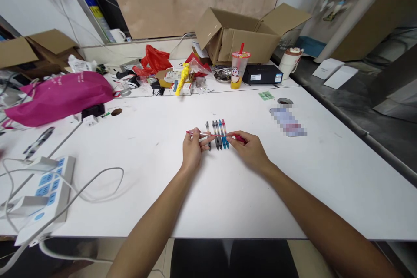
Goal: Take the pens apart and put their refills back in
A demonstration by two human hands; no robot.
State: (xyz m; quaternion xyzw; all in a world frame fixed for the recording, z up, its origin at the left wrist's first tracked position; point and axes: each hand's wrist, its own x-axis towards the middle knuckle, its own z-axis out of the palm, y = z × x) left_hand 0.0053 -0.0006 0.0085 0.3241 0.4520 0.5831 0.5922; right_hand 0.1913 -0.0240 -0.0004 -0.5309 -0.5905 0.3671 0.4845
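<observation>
My left hand (192, 150) is closed, pinching a thin white-and-red pen refill (203, 134) between thumb and fingers. It lies almost level and reaches across to my right hand (250, 150). That hand is closed around a red pen barrel (240, 138), its fingertips at the refill's right end. Whether the refill sits inside the barrel is too small to tell. Under and just behind the fingers, several click pens lie side by side on the white table (156, 191): a grey pen (207, 125) stands a little apart from black pens (217, 141) and blue pens (224, 142).
A power strip (60, 182) with loose white cables is at the left, near a magenta bag (65, 97). Along the back are a red plastic bag (154, 61), a drink cup (239, 71), a black box (262, 74) and an open carton (247, 43). A tape roll (285, 101) lies right.
</observation>
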